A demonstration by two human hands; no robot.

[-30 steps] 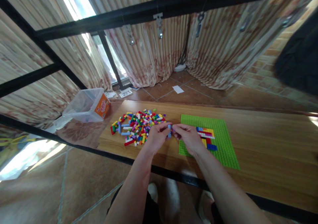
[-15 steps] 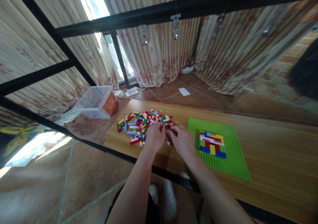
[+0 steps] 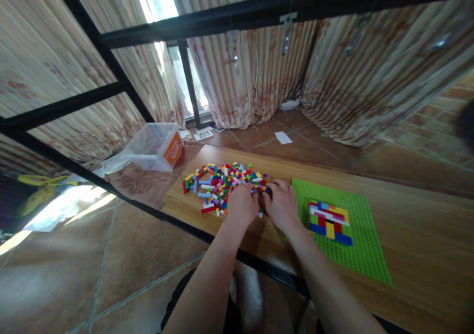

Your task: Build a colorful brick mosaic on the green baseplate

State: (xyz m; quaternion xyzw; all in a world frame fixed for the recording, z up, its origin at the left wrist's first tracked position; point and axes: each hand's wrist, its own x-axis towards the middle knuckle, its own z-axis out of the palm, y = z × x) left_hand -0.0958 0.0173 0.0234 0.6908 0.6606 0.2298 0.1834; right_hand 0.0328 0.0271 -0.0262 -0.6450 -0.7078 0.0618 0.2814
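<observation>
My left hand [image 3: 242, 206] is at the right side of a pile of loose building bricks [image 3: 218, 186], its fingers curled inward. Whatever sits in those fingertips is hidden by the hand. Close beside it, my right hand [image 3: 282, 204] has thumb and fingers bent around a small dark blue building brick [image 3: 266, 189]. To the right lies a green baseplate [image 3: 365, 240]. A flat block of joined bricks [image 3: 329, 223] in blue, red, yellow and white rests on it.
All of this is on a wooden tabletop [image 3: 418, 235] with a black frame edge [image 3: 266, 270]. A clear plastic bin [image 3: 150, 148] with an orange label stands beyond the left end. Overhead, a black bar [image 3: 252, 20] with hanging clips crosses the view.
The view has shifted, so the table and bricks appear farther right. My right hand's fingers now frame a dark blue brick. Both hands remain at the pile's right side.
</observation>
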